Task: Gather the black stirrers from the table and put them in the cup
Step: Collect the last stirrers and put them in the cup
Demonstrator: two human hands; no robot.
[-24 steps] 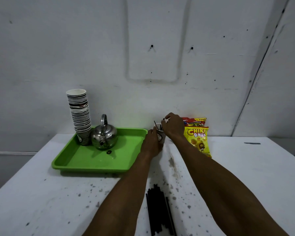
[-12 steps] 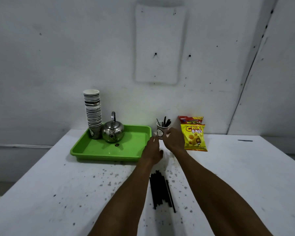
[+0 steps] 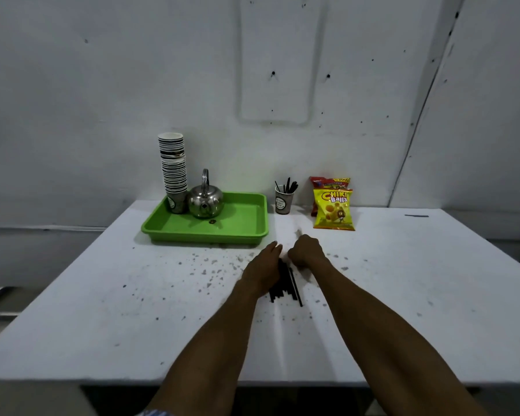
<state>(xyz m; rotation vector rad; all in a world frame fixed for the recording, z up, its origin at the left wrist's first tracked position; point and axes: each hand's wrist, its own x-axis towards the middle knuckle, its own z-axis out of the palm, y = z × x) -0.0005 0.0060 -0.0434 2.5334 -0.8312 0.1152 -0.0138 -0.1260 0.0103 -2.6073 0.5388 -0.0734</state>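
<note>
A small paper cup (image 3: 283, 202) stands near the wall, right of the tray, with several black stirrers (image 3: 288, 185) sticking out of it. A pile of loose black stirrers (image 3: 283, 288) lies on the white table (image 3: 132, 295) in front of me. My left hand (image 3: 263, 265) lies flat with fingers stretched, covering the pile's left side. My right hand (image 3: 306, 253) is curled, fingertips down at the pile's far end; what they pinch is hidden. Both hands are well short of the cup.
A green tray (image 3: 240, 234) at the back left holds a steel kettle (image 3: 205, 202) and a tall stack of paper cups (image 3: 174, 169). Two snack bags (image 3: 333, 210) stand right of the cup. The table's near edge runs under my forearms.
Both hands have drawn back from the cup to the pile of loose stirrers. The cup now stands alone with stirrers in it.
</note>
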